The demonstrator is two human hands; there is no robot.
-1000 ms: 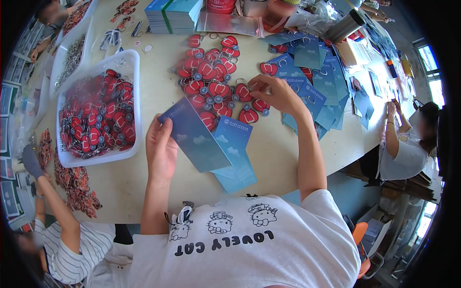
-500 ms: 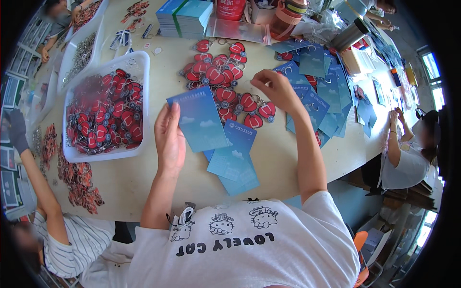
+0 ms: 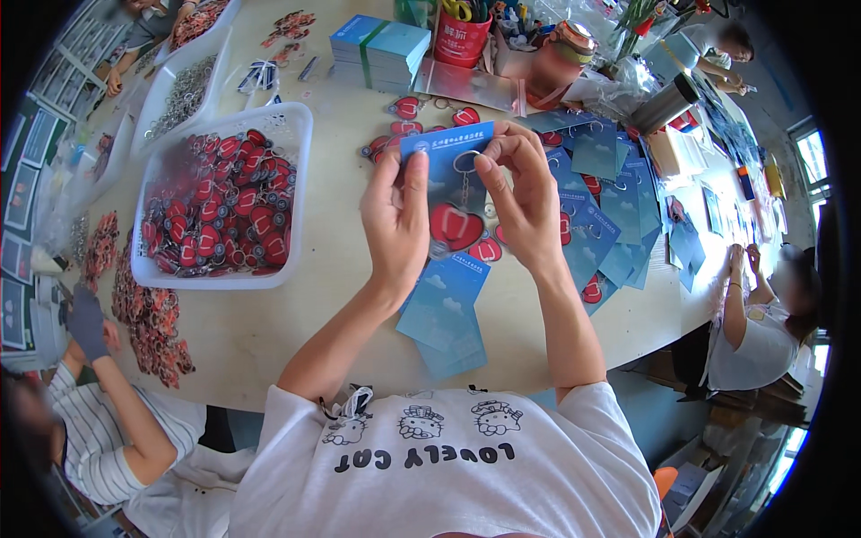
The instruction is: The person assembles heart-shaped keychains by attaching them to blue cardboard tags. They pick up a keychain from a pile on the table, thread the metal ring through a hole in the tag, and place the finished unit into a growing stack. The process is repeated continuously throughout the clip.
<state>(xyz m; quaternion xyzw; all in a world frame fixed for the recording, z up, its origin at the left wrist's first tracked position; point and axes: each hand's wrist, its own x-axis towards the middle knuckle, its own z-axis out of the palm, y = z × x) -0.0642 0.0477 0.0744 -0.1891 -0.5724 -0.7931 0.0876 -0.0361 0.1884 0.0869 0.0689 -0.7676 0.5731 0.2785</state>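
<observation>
A blue card (image 3: 439, 145) is held up in front of me, its left edge pinched by my left hand (image 3: 395, 220). My right hand (image 3: 527, 197) is closed at the card's right side, thumb and fingers on the metal ring of a red keychain (image 3: 456, 227). The keychain hangs by its short chain before the card's lower part, slightly blurred. Below my hands, more blue cards (image 3: 448, 309) lie overlapping on the table. Behind the held card is a loose group of red keychains (image 3: 406, 108), partly hidden. Spread to my right are blue cards with keychains attached (image 3: 596, 152).
A white tub (image 3: 301, 193) full of red keychains stands left, beside bins of metal rings (image 3: 184, 94). A banded card stack (image 3: 377, 56), a red pen holder (image 3: 462, 38) and a dark bottle (image 3: 665, 106) stand at the back. Co-workers sit left and right.
My right hand has come left and now holds a keychain by its ring at the card. My left hand has moved the card right and farther up. The view has shifted slightly.
</observation>
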